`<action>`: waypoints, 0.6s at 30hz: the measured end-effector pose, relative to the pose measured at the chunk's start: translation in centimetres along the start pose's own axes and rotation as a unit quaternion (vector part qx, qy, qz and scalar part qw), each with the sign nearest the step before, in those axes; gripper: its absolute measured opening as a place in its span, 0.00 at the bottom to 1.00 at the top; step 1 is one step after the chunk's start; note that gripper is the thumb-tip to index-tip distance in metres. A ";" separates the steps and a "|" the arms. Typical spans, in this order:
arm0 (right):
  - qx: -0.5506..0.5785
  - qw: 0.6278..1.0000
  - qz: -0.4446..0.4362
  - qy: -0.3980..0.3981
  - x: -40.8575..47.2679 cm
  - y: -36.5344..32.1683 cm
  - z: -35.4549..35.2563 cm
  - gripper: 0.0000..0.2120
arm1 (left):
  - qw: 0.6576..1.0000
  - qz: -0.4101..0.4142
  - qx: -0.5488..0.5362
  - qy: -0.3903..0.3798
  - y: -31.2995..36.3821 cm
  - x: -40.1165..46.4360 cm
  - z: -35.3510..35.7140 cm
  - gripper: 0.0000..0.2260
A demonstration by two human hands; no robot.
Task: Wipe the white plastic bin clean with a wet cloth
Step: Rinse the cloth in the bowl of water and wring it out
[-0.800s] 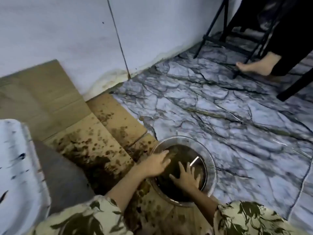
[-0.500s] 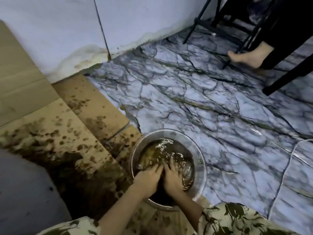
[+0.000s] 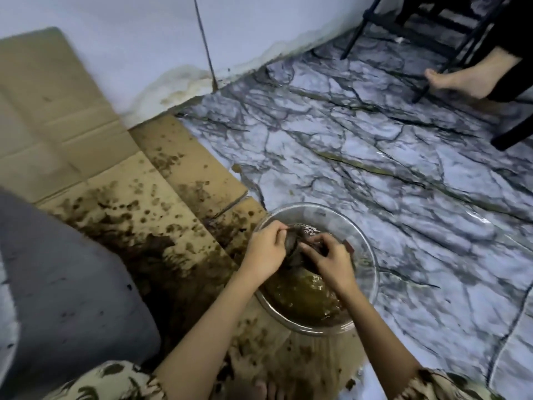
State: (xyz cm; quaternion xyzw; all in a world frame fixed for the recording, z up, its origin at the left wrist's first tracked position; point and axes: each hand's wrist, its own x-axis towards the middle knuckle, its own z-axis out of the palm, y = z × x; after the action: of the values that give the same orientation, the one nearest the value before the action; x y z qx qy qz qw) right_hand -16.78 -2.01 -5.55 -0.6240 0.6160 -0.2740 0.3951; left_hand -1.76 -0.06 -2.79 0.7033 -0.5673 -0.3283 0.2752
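A clear round bowl (image 3: 366, 249) of murky brown water sits on the floor in front of me. Over it my left hand (image 3: 264, 254) and my right hand (image 3: 331, 262) both grip a dark wet cloth (image 3: 297, 245), bunched between them just above the water. At the far left a grey, dirt-speckled surface (image 3: 66, 287) fills the frame edge, with a strip of white (image 3: 5, 319) beside it; it may be the bin, though I cannot tell.
Flattened cardboard (image 3: 121, 180) spattered with dark wet stains lies under and left of the bowl. Marble-patterned floor (image 3: 375, 157) stretches to the right. Another person's bare foot (image 3: 458, 82) and black chair legs (image 3: 424, 39) stand at the top right. A white wall (image 3: 144, 39) runs behind.
Both hands were down in the water; they have lifted out holding the dark cloth bunched between them. The view has shifted right and down.
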 end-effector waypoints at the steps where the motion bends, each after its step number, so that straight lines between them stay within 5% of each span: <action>1: -0.008 1.000 -0.004 0.013 -0.1 0.2 -0.1 0.04 | 1.000 -0.009 0.000 -0.002 -0.1 -0.2 -0.3 0.11; 4: -0.023 0.997 0.031 0.067 -0.4 0.9 -1.2 0.02 | 0.997 -0.072 -0.021 0.034 -1.1 -0.1 -1.9 0.11; 7: -0.040 0.996 0.072 0.033 -0.9 1.2 -2.1 0.07 | 0.993 -0.103 -0.063 0.015 -1.1 0.6 -2.7 0.13; 13: 0.004 0.994 0.020 -0.107 -1.2 -3.0 -0.1 0.22 | 0.996 0.014 -0.090 -0.026 3.6 1.4 -1.4 0.09; 18: 0.090 0.993 -0.036 -0.063 -0.2 -4.1 -2.2 0.08 | 0.981 0.099 -0.162 -0.026 5.3 1.9 -3.4 0.07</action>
State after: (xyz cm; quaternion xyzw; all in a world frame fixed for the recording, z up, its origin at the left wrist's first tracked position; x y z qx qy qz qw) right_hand -16.30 -2.49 -0.93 -0.6234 0.5402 -0.3026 0.4775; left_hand -2.13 -2.92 3.09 0.5812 -0.5801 -0.4054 0.4016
